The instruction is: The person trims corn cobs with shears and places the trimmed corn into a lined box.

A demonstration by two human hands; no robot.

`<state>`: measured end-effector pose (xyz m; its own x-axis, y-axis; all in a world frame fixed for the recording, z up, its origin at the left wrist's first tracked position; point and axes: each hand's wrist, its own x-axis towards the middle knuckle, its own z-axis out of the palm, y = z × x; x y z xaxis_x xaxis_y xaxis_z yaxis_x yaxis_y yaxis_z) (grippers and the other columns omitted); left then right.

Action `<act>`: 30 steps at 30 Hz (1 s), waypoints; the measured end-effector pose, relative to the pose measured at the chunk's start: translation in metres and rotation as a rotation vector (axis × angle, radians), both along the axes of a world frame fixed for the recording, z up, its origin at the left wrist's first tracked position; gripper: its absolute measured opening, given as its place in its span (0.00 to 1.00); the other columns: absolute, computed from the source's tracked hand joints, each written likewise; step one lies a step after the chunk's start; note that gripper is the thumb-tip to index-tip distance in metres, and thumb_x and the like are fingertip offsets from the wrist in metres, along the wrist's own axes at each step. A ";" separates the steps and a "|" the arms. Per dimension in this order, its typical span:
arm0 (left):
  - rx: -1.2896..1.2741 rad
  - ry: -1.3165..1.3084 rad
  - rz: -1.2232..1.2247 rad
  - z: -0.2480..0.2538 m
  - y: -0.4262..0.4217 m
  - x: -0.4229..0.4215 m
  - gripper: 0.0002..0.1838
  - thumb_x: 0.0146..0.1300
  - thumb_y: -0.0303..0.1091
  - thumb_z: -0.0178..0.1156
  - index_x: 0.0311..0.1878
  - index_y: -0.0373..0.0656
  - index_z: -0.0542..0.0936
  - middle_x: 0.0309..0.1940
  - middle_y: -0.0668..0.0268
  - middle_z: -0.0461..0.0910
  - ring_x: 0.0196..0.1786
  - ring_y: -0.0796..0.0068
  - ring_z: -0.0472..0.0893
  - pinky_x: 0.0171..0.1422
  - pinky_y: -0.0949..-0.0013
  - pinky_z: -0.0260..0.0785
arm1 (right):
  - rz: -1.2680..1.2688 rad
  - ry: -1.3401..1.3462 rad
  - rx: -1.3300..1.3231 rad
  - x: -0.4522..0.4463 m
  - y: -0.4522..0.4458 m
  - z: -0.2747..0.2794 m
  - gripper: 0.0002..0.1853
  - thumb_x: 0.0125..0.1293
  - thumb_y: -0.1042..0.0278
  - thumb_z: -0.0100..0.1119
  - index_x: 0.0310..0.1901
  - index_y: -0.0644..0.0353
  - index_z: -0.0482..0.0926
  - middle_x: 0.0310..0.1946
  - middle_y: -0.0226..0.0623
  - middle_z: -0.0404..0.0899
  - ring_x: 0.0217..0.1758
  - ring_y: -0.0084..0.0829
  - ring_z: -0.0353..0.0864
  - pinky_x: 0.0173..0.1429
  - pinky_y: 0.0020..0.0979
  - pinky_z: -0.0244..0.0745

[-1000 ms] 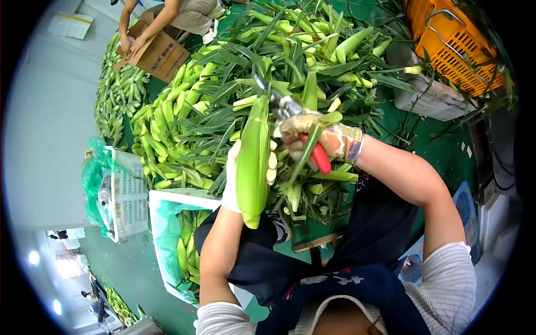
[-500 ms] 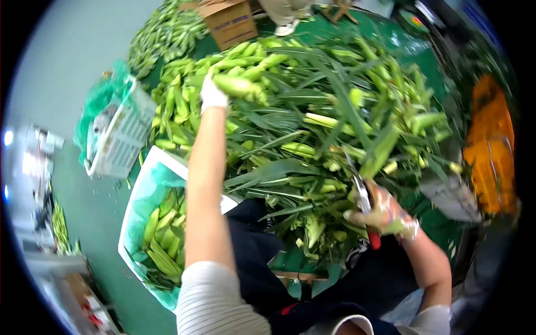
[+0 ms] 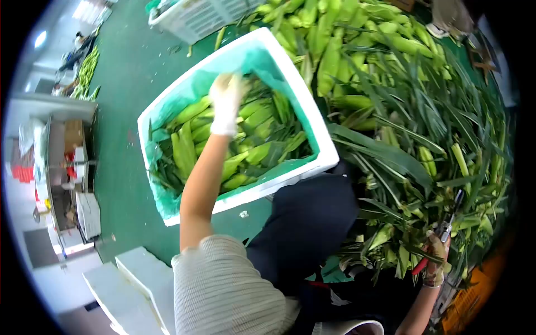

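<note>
My left hand (image 3: 226,95), in a white glove, is over the far part of a white foam box (image 3: 329,153) lined with green plastic. Its fingers are smeared by motion, and I cannot tell whether anything is in them. Below it, several green ears of corn (image 3: 259,120) in their husks lie in the box. At the right, my gloved right hand (image 3: 436,251) is closed around pruning shears (image 3: 445,228) with a red handle, blades pointing up and away. Long leaves and cut husks (image 3: 402,151) lie beside that hand.
A big heap of corn ears (image 3: 335,50) lies beyond the box. A white slatted basket (image 3: 209,19) stands at the top. White boxes (image 3: 137,285) are at lower left, an orange crate (image 3: 469,296) at lower right. Another person's legs (image 3: 451,19) show at top right.
My left hand has come from the corn heap, where it held an ear, to over the foam box. The view has swung left. My right hand still holds the shears.
</note>
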<state>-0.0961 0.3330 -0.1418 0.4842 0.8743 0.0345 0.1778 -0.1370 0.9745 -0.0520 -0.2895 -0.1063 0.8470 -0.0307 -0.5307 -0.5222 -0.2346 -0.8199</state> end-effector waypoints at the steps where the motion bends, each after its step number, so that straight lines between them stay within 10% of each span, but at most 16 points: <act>1: 0.446 0.204 0.091 -0.064 0.053 -0.064 0.13 0.60 0.35 0.59 0.41 0.34 0.77 0.33 0.54 0.81 0.34 0.63 0.81 0.41 0.66 0.74 | -0.009 -0.012 -0.031 0.002 -0.003 -0.008 0.18 0.58 0.71 0.61 0.50 0.58 0.71 0.29 0.27 0.75 0.24 0.21 0.72 0.27 0.22 0.68; 4: 0.619 1.174 0.526 -0.103 0.087 -0.194 0.23 0.46 0.40 0.66 0.43 0.36 0.76 0.45 0.47 0.76 0.44 0.50 0.78 0.48 0.55 0.72 | -0.017 -0.081 -0.057 -0.006 0.046 0.014 0.11 0.59 0.69 0.60 0.41 0.56 0.70 0.23 0.23 0.71 0.22 0.17 0.69 0.26 0.20 0.64; 6: 0.271 1.318 0.470 -0.097 0.086 -0.224 0.25 0.49 0.40 0.66 0.48 0.37 0.74 0.45 0.49 0.77 0.49 0.52 0.79 0.54 0.57 0.73 | 0.021 -0.112 -0.054 -0.003 0.050 0.005 0.10 0.60 0.68 0.60 0.41 0.55 0.71 0.22 0.23 0.70 0.21 0.17 0.67 0.25 0.20 0.62; 10: 0.357 1.494 0.392 -0.156 0.102 -0.247 0.30 0.41 0.42 0.74 0.45 0.37 0.74 0.46 0.54 0.77 0.48 0.55 0.79 0.52 0.61 0.74 | 0.115 -0.135 -0.133 0.001 0.045 -0.001 0.10 0.57 0.65 0.61 0.37 0.56 0.72 0.22 0.21 0.68 0.22 0.17 0.65 0.27 0.20 0.59; 13: 0.314 1.189 0.429 -0.094 0.067 -0.223 0.33 0.37 0.38 0.75 0.48 0.37 0.73 0.45 0.53 0.76 0.50 0.53 0.78 0.53 0.61 0.73 | 0.113 -0.218 -0.186 -0.004 0.046 0.003 0.10 0.57 0.67 0.61 0.39 0.57 0.72 0.23 0.21 0.67 0.22 0.17 0.64 0.27 0.20 0.59; 19: 0.353 0.254 -0.290 0.071 0.022 -0.141 0.41 0.39 0.20 0.65 0.63 0.37 0.64 0.54 0.54 0.72 0.58 0.63 0.73 0.64 0.66 0.64 | 0.160 -0.392 -0.123 -0.011 0.021 -0.006 0.23 0.52 0.72 0.67 0.49 0.61 0.70 0.33 0.32 0.76 0.32 0.25 0.76 0.37 0.26 0.75; 23: 0.088 -0.210 -0.850 0.176 -0.032 -0.013 0.39 0.43 0.24 0.61 0.64 0.36 0.63 0.58 0.57 0.70 0.61 0.66 0.71 0.67 0.67 0.61 | 0.547 -0.682 -0.727 -0.029 0.088 0.080 0.34 0.47 0.61 0.71 0.53 0.62 0.64 0.37 0.44 0.75 0.36 0.41 0.77 0.43 0.38 0.77; 30: -0.093 -0.013 -1.683 0.192 -0.265 0.165 0.35 0.48 0.42 0.71 0.59 0.40 0.70 0.43 0.65 0.79 0.41 0.74 0.79 0.47 0.70 0.72 | 0.251 -0.892 -0.550 0.001 0.072 0.115 0.36 0.44 0.58 0.71 0.52 0.63 0.63 0.43 0.53 0.75 0.48 0.50 0.76 0.52 0.44 0.73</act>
<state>0.0690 0.0678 0.0500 0.8158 -0.5777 0.0278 -0.1038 -0.0989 0.9897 -0.0511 -0.2170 0.0090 0.9369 0.1517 0.3149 0.3259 -0.7047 -0.6302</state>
